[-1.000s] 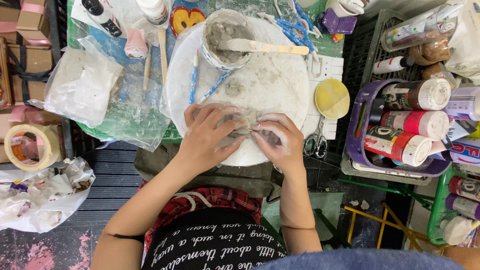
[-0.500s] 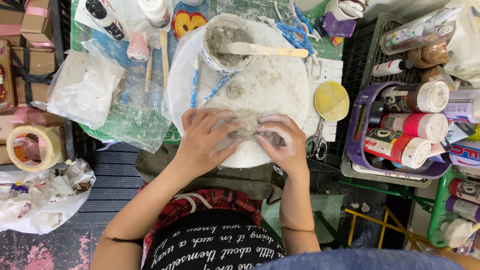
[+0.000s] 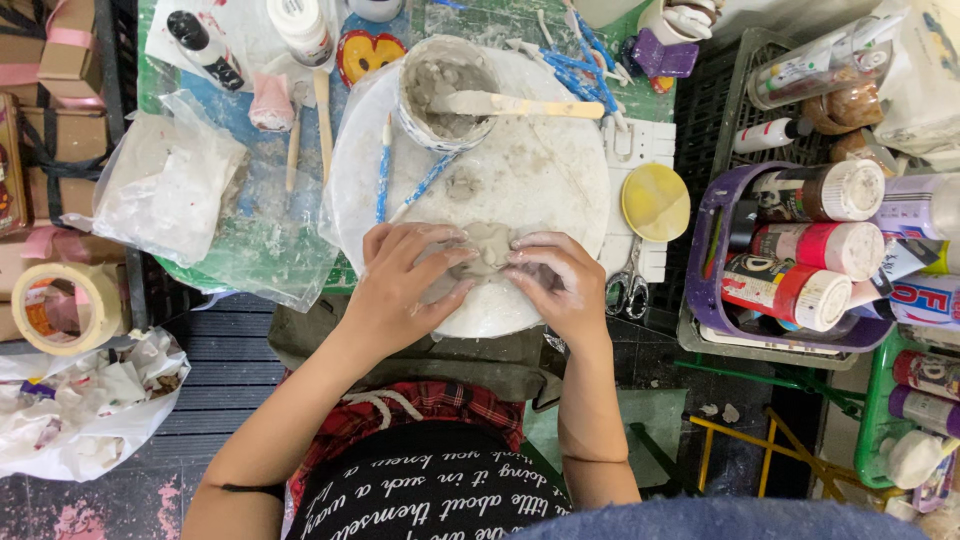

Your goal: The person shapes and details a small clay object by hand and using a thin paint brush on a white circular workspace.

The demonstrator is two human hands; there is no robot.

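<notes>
A lump of grey clay (image 3: 488, 248) lies on the near part of a round white board (image 3: 540, 170). My left hand (image 3: 405, 280) presses on the clay from the left, and my right hand (image 3: 555, 285) from the right, fingers curled onto it, both smeared with clay. Behind, a white cup of wet grey clay (image 3: 440, 85) stands on the board with a flat wooden stick (image 3: 520, 105) resting across it. Two blue-handled modelling tools (image 3: 384, 172) lie on the board to the left.
A clear plastic bag (image 3: 170, 185) and wooden sticks (image 3: 322, 125) lie at left. A roll of tape (image 3: 60, 305) sits far left. A yellow round lid (image 3: 655, 202), scissors (image 3: 625, 285) and a purple basket of paint bottles (image 3: 790, 255) stand at right.
Both hands stay on the clay; fingers have shifted a little while pinching it. The view has drifted slightly.
</notes>
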